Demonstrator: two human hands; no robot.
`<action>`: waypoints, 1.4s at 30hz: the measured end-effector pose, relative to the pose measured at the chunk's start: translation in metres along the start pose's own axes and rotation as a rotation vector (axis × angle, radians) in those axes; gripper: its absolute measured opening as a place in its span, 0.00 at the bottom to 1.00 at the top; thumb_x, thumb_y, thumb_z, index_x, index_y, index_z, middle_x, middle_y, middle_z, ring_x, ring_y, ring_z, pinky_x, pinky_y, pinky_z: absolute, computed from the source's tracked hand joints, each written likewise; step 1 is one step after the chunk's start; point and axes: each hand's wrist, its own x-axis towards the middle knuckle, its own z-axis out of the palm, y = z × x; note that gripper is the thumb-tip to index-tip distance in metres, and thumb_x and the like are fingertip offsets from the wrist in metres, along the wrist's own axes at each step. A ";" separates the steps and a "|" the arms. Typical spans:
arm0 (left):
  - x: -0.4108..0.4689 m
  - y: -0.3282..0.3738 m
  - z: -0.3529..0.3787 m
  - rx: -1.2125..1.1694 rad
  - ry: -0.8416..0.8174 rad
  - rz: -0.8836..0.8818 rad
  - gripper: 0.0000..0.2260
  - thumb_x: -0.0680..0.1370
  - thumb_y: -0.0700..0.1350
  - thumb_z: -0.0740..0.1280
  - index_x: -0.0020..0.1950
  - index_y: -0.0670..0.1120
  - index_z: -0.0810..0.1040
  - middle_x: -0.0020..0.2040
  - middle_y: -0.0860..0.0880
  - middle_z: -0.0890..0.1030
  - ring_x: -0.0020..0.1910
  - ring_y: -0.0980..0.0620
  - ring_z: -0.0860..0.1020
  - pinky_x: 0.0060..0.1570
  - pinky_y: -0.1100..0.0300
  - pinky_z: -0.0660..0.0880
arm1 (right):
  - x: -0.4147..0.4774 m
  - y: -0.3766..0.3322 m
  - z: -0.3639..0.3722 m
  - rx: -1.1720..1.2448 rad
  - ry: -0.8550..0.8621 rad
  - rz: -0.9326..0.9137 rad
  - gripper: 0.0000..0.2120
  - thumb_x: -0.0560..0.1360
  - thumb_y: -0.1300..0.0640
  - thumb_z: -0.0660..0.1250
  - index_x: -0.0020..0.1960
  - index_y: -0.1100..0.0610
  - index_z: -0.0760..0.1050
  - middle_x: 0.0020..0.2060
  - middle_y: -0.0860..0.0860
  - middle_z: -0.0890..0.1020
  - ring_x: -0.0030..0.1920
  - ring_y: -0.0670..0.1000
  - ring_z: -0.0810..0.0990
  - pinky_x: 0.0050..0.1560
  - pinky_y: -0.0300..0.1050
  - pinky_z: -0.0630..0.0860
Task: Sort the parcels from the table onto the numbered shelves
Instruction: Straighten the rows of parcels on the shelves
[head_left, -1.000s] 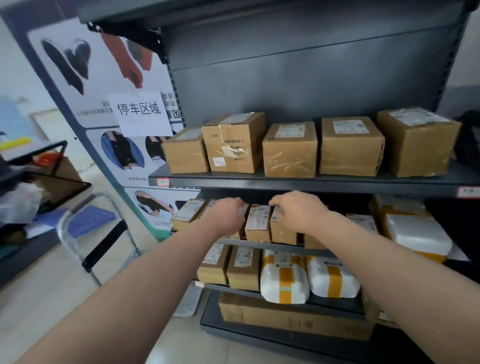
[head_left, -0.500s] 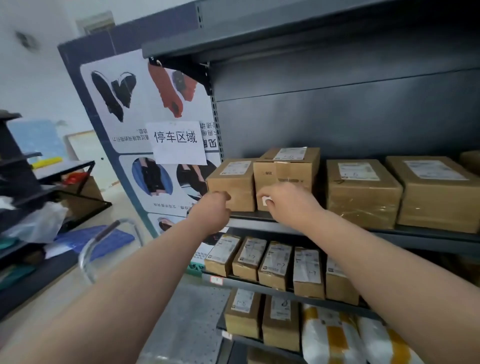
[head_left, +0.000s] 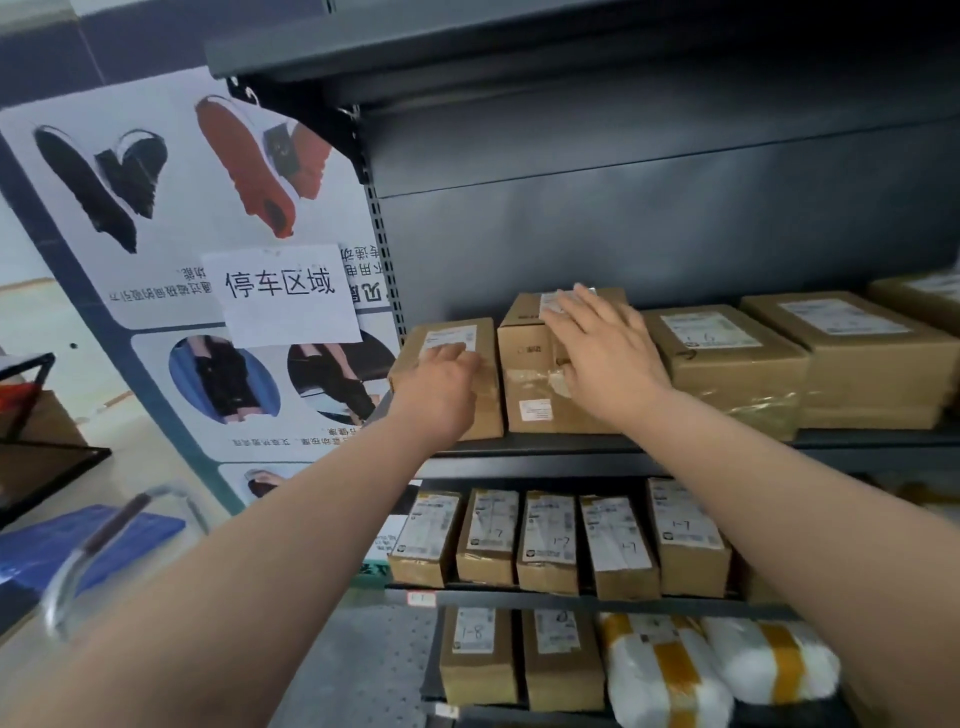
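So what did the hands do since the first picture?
Both hands left the small boxes on the lower shelf and went up one shelf. Now the left hand rests on the end box, and the right hand lies flat, fingers spread, on the taller box beside it. Neither box looks lifted. The boxes all sit in their rows as before.

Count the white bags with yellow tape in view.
2. Both on the lowest visible shelf, right of the brown boxes: left bag, right bag beside it. The right forearm blocks the shelf's far end, so more may be hidden.
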 end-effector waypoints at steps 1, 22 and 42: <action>0.003 0.005 -0.001 -0.007 -0.006 0.002 0.23 0.78 0.40 0.63 0.73 0.46 0.68 0.75 0.43 0.66 0.74 0.42 0.62 0.71 0.46 0.63 | 0.002 0.003 0.001 -0.016 -0.046 0.017 0.33 0.75 0.59 0.66 0.77 0.54 0.58 0.77 0.51 0.58 0.78 0.52 0.50 0.74 0.56 0.51; 0.039 0.095 -0.009 -0.033 0.213 0.243 0.31 0.78 0.45 0.65 0.79 0.46 0.55 0.79 0.44 0.55 0.78 0.46 0.51 0.77 0.48 0.48 | -0.027 0.090 -0.013 -0.041 -0.356 0.208 0.47 0.70 0.41 0.71 0.79 0.52 0.48 0.79 0.50 0.48 0.78 0.52 0.41 0.76 0.59 0.44; 0.053 0.220 0.022 -0.184 0.255 0.520 0.24 0.77 0.36 0.64 0.74 0.44 0.68 0.75 0.45 0.67 0.76 0.47 0.60 0.76 0.53 0.50 | -0.119 0.183 -0.015 -0.094 -0.119 0.248 0.38 0.75 0.47 0.67 0.78 0.54 0.52 0.78 0.52 0.52 0.78 0.52 0.44 0.75 0.57 0.42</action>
